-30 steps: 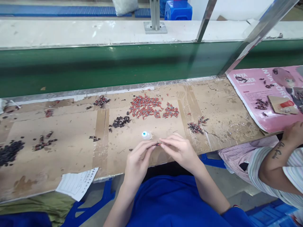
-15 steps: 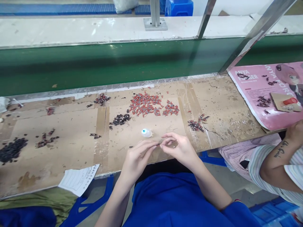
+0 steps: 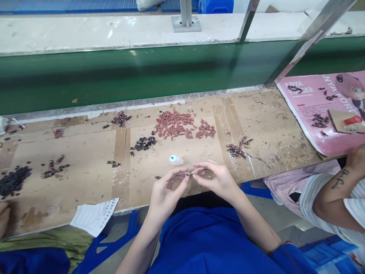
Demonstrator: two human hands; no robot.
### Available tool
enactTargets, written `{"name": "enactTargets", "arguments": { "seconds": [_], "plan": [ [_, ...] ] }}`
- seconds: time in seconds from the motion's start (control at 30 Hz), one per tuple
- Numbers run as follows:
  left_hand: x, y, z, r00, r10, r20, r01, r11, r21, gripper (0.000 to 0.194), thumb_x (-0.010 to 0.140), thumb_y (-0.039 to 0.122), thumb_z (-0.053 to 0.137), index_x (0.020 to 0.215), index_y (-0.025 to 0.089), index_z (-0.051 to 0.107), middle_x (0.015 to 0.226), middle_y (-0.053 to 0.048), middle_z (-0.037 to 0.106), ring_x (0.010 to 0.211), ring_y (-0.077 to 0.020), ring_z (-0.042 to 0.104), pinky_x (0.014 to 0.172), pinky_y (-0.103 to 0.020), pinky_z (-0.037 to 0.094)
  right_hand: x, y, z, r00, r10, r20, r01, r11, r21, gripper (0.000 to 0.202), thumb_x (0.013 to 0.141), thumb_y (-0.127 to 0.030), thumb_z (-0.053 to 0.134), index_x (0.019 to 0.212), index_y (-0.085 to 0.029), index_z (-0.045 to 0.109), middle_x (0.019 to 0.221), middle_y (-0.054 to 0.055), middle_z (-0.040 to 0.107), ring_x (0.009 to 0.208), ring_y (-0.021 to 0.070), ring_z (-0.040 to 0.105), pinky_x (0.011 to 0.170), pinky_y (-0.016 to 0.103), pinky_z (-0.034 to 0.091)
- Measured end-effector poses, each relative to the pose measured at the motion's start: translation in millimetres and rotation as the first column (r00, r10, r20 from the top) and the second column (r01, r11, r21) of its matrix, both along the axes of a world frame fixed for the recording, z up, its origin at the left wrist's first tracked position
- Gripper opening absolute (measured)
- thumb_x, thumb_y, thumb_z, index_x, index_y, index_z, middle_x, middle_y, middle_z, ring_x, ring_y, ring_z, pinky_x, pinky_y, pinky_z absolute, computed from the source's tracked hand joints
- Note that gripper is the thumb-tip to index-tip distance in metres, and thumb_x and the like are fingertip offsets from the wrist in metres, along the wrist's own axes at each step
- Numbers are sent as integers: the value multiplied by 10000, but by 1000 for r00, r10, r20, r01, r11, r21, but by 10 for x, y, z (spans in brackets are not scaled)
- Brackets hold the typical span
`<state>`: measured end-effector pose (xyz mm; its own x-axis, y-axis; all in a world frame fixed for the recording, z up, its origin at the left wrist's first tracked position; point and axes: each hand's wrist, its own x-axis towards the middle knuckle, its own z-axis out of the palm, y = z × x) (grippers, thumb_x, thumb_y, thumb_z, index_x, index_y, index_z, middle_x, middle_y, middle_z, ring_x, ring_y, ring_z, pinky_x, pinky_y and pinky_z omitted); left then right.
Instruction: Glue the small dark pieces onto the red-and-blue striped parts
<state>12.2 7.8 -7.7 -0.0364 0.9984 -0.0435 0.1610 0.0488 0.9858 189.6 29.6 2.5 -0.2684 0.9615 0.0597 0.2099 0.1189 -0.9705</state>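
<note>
Close to the bench's front edge, my left hand (image 3: 168, 190) and my right hand (image 3: 215, 177) meet fingertip to fingertip. Between them is a small dark and red part (image 3: 188, 175), its two ends pinched by both hands; its exact kind is too small to make out. Just beyond my fingers lies a small white bottle with a blue tip (image 3: 175, 160). Farther back, a wide pile of red and silver parts (image 3: 173, 125) covers the cardboard (image 3: 159, 167), with a smaller red cluster (image 3: 205, 129) beside it. A heap of black parts (image 3: 144, 143) sits to the left.
Dark-red clusters lie right (image 3: 236, 150) and left (image 3: 54, 169), near a black heap (image 3: 14, 180). A paper slip (image 3: 94, 217) overhangs the front edge. A co-worker's arm (image 3: 339, 186) is at right, another person's hand (image 3: 3, 219) at far left. Behind runs a green belt (image 3: 114, 80).
My left fingers have spread and shifted, so more of the small part shows between my hands. Another person's hand has come into view at the far left edge.
</note>
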Motion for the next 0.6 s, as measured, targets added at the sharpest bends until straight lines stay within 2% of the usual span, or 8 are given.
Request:
{"name": "enactTargets", "arguments": {
  "seconds": [0.1,0.2,0.4,0.6],
  "plan": [
    [74,-24,8,998,58,21,-57,998,-16,296,769,383,737,964,162,706,912,-88,769,840,-198,742,805,-305,621,-27,-28,-20,995,-58,-82,52,995,-79,249,791,-217,699,1038,-198,717,911,42,760,801,157,739,799,298,624],
    [157,-34,30,993,116,32,-116,993,1,284,774,365,735,967,160,695,912,-85,764,834,-188,739,791,-291,620,-76,-63,-33,972,-171,-160,148,979,-143,240,758,-218,722,996,-190,723,902,49,767,798,166,740,783,307,630],
    [322,-17,122,971,213,104,-217,976,27,199,762,285,744,911,160,704,869,-65,763,810,-165,738,785,-248,607,-123,-94,-24,871,-363,-332,227,896,-382,322,657,-305,838,934,-189,722,819,36,776,765,178,749,766,317,634],
    [389,14,172,955,231,186,-229,973,-32,225,715,302,791,871,169,702,838,-51,761,785,-165,741,768,-245,609,-142,-105,-66,789,-467,-399,286,854,-435,326,599,-281,877,879,-208,727,791,16,767,755,164,742,746,284,628]
  ]
}}
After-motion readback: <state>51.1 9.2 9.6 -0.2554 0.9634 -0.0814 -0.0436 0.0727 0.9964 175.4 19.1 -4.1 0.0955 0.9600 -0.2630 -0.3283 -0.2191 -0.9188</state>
